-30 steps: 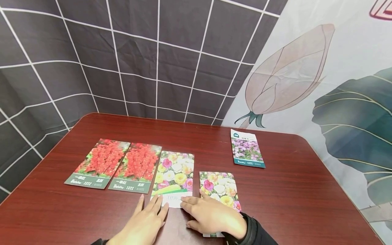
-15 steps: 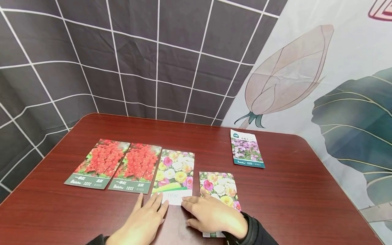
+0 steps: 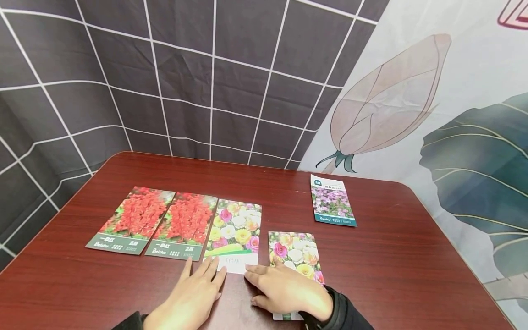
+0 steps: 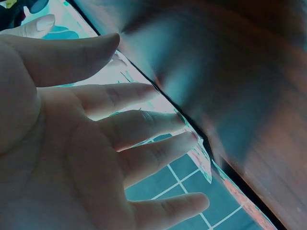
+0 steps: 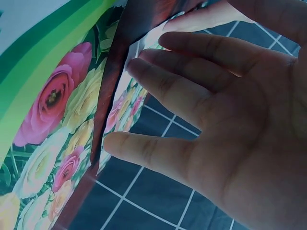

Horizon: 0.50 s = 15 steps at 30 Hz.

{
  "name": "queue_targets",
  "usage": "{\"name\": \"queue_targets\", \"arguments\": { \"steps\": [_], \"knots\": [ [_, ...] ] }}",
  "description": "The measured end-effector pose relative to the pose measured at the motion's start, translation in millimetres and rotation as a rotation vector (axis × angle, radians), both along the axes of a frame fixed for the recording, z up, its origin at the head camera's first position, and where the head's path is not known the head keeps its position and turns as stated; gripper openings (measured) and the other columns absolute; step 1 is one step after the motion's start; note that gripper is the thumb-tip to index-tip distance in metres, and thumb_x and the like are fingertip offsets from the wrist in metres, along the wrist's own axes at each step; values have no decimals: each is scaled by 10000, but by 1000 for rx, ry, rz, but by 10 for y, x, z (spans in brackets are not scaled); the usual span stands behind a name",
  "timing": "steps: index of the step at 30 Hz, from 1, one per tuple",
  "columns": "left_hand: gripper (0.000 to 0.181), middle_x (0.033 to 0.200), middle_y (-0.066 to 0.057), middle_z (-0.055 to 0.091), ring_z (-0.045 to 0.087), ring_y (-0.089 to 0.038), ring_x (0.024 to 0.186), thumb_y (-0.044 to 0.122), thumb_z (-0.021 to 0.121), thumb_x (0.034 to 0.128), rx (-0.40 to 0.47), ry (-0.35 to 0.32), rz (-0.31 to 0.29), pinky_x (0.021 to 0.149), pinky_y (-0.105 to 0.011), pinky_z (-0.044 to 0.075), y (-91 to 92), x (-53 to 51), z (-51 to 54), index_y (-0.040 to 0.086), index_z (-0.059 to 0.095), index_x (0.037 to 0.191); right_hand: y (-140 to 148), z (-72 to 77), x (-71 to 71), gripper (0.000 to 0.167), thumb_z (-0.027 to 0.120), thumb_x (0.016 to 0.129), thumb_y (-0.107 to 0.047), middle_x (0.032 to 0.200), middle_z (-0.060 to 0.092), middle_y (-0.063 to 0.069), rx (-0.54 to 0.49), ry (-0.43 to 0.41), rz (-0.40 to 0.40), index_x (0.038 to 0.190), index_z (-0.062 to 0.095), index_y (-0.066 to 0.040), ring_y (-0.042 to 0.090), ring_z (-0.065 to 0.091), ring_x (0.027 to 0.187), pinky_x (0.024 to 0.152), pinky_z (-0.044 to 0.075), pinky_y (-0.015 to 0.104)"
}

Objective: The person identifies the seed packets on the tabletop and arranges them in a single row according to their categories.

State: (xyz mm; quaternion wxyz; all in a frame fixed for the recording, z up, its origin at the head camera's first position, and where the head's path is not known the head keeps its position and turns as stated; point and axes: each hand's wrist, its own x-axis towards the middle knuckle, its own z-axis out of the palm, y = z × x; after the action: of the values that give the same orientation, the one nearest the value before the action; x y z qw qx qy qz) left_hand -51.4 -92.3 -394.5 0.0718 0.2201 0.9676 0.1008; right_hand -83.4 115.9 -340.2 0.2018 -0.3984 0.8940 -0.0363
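Note:
A flower seed packet [image 3: 237,229] with pink, white and yellow blooms lies flat in the middle of the table. My left hand [image 3: 187,295] touches its lower left edge with straight, spread fingers. At its lower right edge rest the fingertips of my right hand [image 3: 288,288]. Under that right hand lies a similar flower packet [image 3: 299,250], partly covered by the hand and sleeve. In the left wrist view the left palm [image 4: 72,143] shows with extended fingers. The right wrist view shows the right hand [image 5: 240,110] with its fingers stretched out, holding nothing between them.
Two red-flower packets, a far left one [image 3: 136,213] and an inner one [image 3: 187,220], lie side by side, left of the middle packet. A purple-flower packet [image 3: 333,201] lies at the back right. Behind the reddish-brown table [image 3: 392,256] hangs dark gridded cloth [image 3: 185,78].
The middle packet has slid slightly away from me, its top edge now about level with the red packets' tops. Both hands' fingertips have followed it a little. The other packets have stayed put.

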Motion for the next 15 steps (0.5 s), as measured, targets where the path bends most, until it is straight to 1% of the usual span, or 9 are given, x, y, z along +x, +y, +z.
{"name": "queue_targets", "arguments": {
  "steps": [3, 9, 15],
  "knots": [
    [422, 1359, -188, 527, 438, -354, 1306, 212, 665, 880, 9, 11, 3, 1045, -673, 220, -7, -2, 8, 17, 614, 1251, 1, -3, -1, 486, 632, 936, -321, 1420, 503, 0, 3, -10, -1, 1366, 548, -112, 101, 446, 1310, 1045, 376, 508],
    [410, 1386, -194, 504, 413, -365, 1326, 193, 635, 900, 34, -30, 24, 1055, -673, 195, -22, -21, 22, 15, 605, 1269, 4, -16, -5, 503, 626, 940, -323, 1437, 485, 7, 5, -5, 4, 1386, 526, -113, 102, 426, 1327, 1061, 354, 510],
    [398, 1386, -203, 501, 415, -380, 1320, 179, 626, 913, 62, -37, 33, 1053, -678, 190, -27, -15, 38, 8, 600, 1272, 5, -24, -2, 497, 623, 943, -314, 1430, 494, 21, -4, 16, 8, 1381, 529, -100, 113, 438, 1319, 1067, 350, 499]
  ]
}}
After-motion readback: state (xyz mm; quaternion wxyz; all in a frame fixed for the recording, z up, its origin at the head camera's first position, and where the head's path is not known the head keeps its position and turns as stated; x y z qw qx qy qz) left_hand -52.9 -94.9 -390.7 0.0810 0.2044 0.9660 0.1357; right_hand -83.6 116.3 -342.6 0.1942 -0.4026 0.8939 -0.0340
